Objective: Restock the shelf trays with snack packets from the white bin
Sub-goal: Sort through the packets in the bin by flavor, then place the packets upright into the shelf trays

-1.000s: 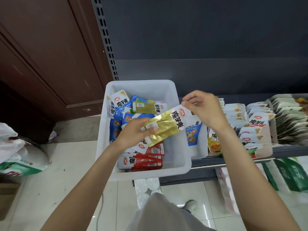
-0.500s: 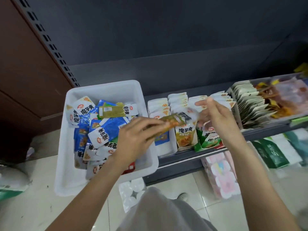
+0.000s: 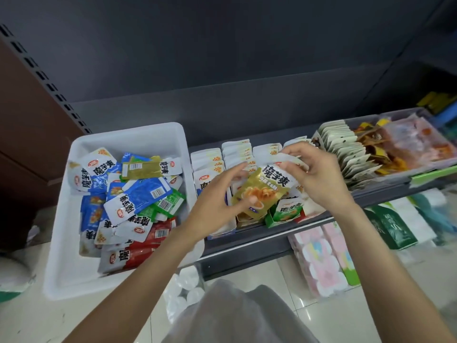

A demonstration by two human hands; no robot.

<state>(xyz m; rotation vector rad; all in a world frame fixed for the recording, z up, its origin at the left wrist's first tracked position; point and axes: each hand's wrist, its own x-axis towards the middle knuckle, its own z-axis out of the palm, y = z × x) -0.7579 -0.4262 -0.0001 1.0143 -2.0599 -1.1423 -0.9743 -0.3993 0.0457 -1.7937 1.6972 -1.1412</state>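
Note:
A gold snack packet [image 3: 265,186] with a white top hangs face-up over the shelf trays [image 3: 249,220]. My left hand [image 3: 217,201] pinches its lower edge with the thumb on the front. My right hand [image 3: 314,174] holds its upper right corner, fingers curled among the upright white packets in the tray behind. The white bin [image 3: 61,243] stands to the left on the shelf, holding several blue, green, red and gold packets [image 3: 138,194] lying loose.
More trays with upright white packets [image 3: 351,149] and orange snacks [image 3: 405,147] fill the shelf to the right. Below the shelf stand tissue packs [image 3: 324,258] and green boxes [image 3: 393,226]. A brown door [image 3: 29,134] is at the left; tiled floor lies beneath.
Both hands carried the gold packet from above the bin rightward to the shelf trays and turned it face-up. My view swung to the right with it.

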